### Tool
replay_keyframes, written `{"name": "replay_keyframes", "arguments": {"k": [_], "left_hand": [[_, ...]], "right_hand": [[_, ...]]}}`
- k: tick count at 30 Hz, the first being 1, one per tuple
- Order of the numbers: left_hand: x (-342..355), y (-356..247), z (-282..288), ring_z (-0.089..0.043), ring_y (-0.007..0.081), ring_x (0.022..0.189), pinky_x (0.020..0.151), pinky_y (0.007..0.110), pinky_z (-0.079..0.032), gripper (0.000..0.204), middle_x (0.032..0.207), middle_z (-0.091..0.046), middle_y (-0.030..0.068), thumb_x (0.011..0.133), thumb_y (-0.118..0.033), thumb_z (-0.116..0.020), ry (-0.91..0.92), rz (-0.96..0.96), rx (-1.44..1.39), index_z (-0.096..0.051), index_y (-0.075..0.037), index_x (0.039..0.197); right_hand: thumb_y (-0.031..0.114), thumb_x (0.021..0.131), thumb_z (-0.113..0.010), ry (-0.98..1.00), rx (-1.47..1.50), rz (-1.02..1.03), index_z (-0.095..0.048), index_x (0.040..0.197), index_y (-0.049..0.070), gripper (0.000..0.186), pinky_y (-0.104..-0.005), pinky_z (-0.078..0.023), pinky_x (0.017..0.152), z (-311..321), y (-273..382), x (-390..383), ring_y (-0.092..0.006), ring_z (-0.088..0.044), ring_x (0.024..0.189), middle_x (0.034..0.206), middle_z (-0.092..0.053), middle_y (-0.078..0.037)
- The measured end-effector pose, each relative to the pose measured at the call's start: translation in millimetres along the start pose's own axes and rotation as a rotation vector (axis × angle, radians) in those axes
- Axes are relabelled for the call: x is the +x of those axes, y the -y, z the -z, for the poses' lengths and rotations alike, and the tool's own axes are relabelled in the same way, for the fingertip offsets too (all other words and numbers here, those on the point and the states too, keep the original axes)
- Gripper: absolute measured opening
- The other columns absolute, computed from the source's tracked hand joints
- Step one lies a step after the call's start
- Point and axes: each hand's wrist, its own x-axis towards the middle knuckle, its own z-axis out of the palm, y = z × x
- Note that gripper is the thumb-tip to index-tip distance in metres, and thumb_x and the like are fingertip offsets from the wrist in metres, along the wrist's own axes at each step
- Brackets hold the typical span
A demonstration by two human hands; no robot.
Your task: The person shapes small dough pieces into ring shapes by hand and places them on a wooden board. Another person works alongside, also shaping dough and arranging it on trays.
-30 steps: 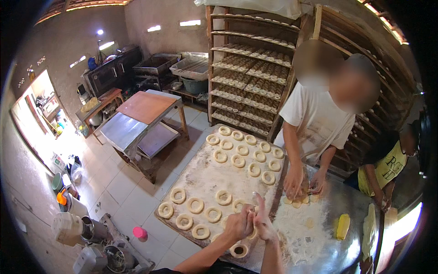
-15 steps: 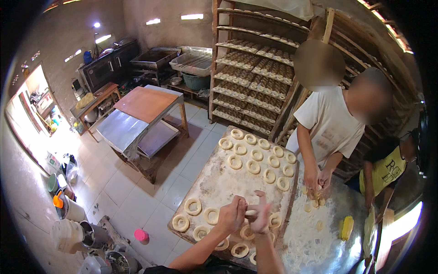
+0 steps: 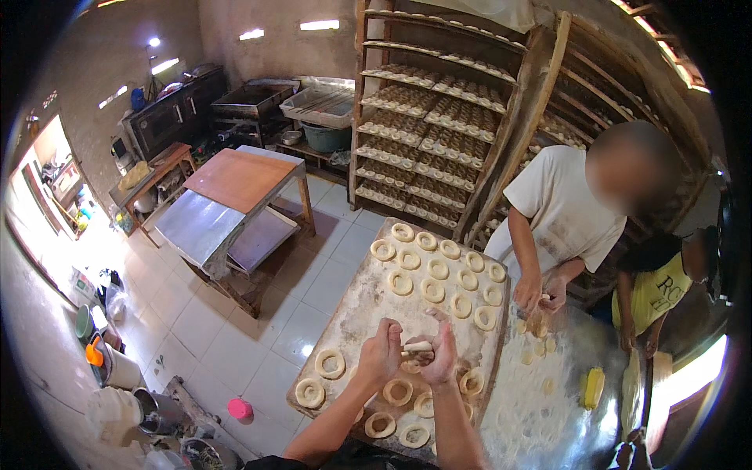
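My left hand (image 3: 383, 354) has curled fingers around one end of a pale dough strand (image 3: 417, 345), held above the floured board (image 3: 356, 290). My right hand (image 3: 440, 356) grips the other end, its fingertips raised and bent. Rings of dough (image 3: 330, 363) lie in loose rows on the board, some beneath my hands and forearms, partly hidden. Beside the board, on a flour-dusted metal table (image 3: 564, 423), are small dough pieces (image 3: 540, 347) and a yellow block (image 3: 593, 387).
A co-worker in a white T-shirt (image 3: 548, 196) handles dough at right; another person in a yellow top (image 3: 654, 294) bends behind. Racks (image 3: 427, 117) of dough trays stand at the back. A second table (image 3: 227, 180) is left of the board; buckets (image 3: 125, 368) line the lower left.
My hands have moved up over the board, the dough strand now showing between them. The co-worker's hands have risen slightly off the metal table. The view has shifted a little.
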Motion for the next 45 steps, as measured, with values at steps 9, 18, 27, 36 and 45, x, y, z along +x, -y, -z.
{"name": "replay_keyframes", "arguments": {"k": [9, 18, 27, 36, 45], "left_hand": [[51, 21, -1, -0.065, 0.0490, 0.089, 0.076, 0.058, -0.050, 0.045, 0.096, -0.064, 0.0276, 0.106, -0.042, -0.042, -0.149, 0.135, 0.418, -0.047, -0.003, 0.128], [19, 53, 27, -0.055, 0.0411, 0.118, 0.092, 0.055, -0.048, 0.071, 0.122, -0.056, 0.0255, 0.086, -0.038, -0.073, 0.201, 0.168, 0.751, -0.041, -0.012, 0.143], [17, 84, 26, -0.051, 0.0446, 0.122, 0.106, 0.051, -0.042, 0.085, 0.133, -0.051, 0.0265, 0.081, -0.025, -0.080, 0.199, -0.018, 0.705, -0.036, -0.004, 0.150], [-26, -4, -97, -0.061, 0.0368, 0.103, 0.088, 0.048, -0.049, 0.049, 0.114, -0.060, 0.0219, 0.089, -0.007, -0.065, 0.020, -0.183, 0.364, -0.052, -0.004, 0.136], [-105, -76, -304, -0.073, 0.0338, 0.085, 0.072, 0.039, -0.056, 0.034, 0.090, -0.074, 0.0186, 0.094, -0.023, -0.066, 0.626, -0.147, 0.110, -0.062, -0.008, 0.125]], "right_hand": [[0.057, 0.098, -0.052, -0.335, -1.013, -0.076, -0.022, 0.157, 0.006, 0.083, -0.0479, -0.034, 0.113, -20, -14, 49, -0.0417, -0.047, 0.134, 0.141, -0.050, -0.030], [0.043, 0.085, -0.069, -0.070, -1.733, -0.135, -0.023, 0.157, 0.011, 0.091, -0.0508, -0.037, 0.108, -21, -19, 37, -0.0409, -0.053, 0.122, 0.130, -0.056, -0.025], [0.043, 0.091, -0.065, -0.130, -1.562, 0.044, -0.028, 0.156, 0.014, 0.081, -0.0545, -0.037, 0.108, 0, -6, 2, -0.0406, -0.054, 0.123, 0.132, -0.056, -0.022], [0.017, 0.089, -0.066, -1.208, -1.143, -0.012, -0.068, 0.108, 0.009, 0.021, -0.0380, -0.054, 0.077, 323, 38, -204, -0.0309, -0.069, 0.089, 0.091, -0.070, -0.016], [0.021, 0.084, -0.078, -0.657, -1.449, -0.157, -0.060, 0.114, 0.002, 0.040, -0.0413, -0.055, 0.078, 369, 96, -233, -0.0372, -0.067, 0.084, 0.103, -0.069, -0.017]]}}
